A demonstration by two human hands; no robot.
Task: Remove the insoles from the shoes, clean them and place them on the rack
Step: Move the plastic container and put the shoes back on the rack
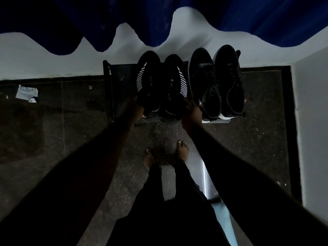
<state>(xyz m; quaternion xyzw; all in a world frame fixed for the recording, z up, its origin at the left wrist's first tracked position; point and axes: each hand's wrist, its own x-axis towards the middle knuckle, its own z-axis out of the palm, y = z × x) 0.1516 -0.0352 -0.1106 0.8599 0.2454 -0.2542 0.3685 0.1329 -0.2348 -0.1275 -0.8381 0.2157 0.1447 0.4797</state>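
A dimly lit, dark speckled floor (53,132) is bounded by a pale wall (53,59), over which a blue curtain (266,18) is hung, and a crumpled pale cloth (26,93) is seen on the floor at left.

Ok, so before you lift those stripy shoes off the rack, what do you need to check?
1. Left hand grips the left striped shoe: ok.
2. Right hand grips the right striped shoe: ok.
3. Insoles inside: cannot tell, too dark.
4. Room beside the lace-up pair: cannot tell, it sits very close to the right hand.
5. Bare feet back from the rack: ok.
6. Something to clean with: cannot tell; a pale cloth lies on the floor.
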